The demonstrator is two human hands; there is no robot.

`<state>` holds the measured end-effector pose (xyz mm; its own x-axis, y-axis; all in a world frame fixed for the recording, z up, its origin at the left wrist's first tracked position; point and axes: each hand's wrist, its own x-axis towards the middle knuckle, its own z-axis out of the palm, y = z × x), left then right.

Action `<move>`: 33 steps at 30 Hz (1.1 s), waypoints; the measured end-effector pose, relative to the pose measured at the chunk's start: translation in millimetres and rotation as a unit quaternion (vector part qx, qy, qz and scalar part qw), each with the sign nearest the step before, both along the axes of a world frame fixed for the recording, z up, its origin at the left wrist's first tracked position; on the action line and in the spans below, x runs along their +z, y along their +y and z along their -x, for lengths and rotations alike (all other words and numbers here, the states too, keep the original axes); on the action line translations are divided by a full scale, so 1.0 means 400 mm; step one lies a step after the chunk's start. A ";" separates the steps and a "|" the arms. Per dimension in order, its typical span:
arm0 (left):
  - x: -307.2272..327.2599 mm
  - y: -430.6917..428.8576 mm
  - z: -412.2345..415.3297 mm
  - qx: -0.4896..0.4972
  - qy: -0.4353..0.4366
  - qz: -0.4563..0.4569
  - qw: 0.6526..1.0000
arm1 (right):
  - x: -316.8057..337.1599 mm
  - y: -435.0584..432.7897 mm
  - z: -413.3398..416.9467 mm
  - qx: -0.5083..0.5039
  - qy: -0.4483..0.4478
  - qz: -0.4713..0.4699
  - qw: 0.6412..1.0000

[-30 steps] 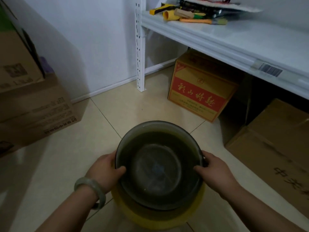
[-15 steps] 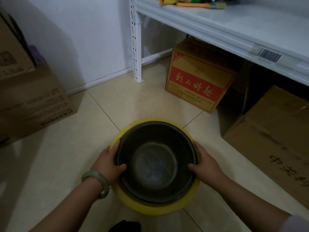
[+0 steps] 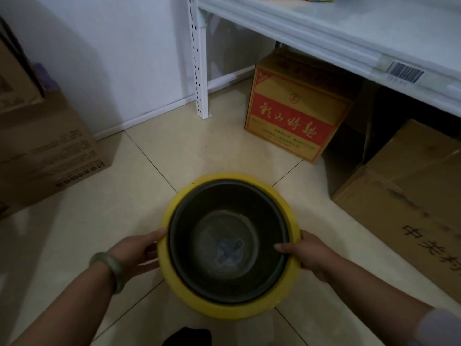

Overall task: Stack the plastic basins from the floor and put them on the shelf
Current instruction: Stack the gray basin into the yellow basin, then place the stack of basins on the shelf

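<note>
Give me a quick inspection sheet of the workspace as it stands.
Surface: pale tiled floor, bare ahead of the basins.
Job's things: dark basin nested inside yellow basin; white shelf above, free space on it.
Clutter: red and yellow box and brown boxes under the shelf; another brown box at left.
Hands: left hand and right hand grip the yellow rim on opposite sides.
Cables: nothing seen.
Surroundings: white wall, shelf post.

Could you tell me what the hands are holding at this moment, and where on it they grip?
Both hands hold the yellow basin by its rim, with the dark basin nested inside: left hand on the left edge, right hand on the right edge.
</note>
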<state>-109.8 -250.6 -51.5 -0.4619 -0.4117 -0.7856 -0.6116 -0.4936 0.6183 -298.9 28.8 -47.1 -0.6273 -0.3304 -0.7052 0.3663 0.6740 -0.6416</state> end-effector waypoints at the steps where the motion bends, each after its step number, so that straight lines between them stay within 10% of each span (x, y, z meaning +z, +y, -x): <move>1: -0.004 -0.006 -0.004 0.000 0.007 -0.008 1.000 | -0.002 0.005 0.002 -0.008 -0.013 0.013 1.000; 11: -0.027 -0.041 -0.021 0.010 0.053 -0.129 0.990 | -0.019 0.070 0.038 -0.130 -0.150 0.146 0.969; 33: 0.293 -0.092 0.168 0.023 0.185 -0.020 0.982 | 0.280 0.021 0.146 -0.201 -0.106 0.307 0.924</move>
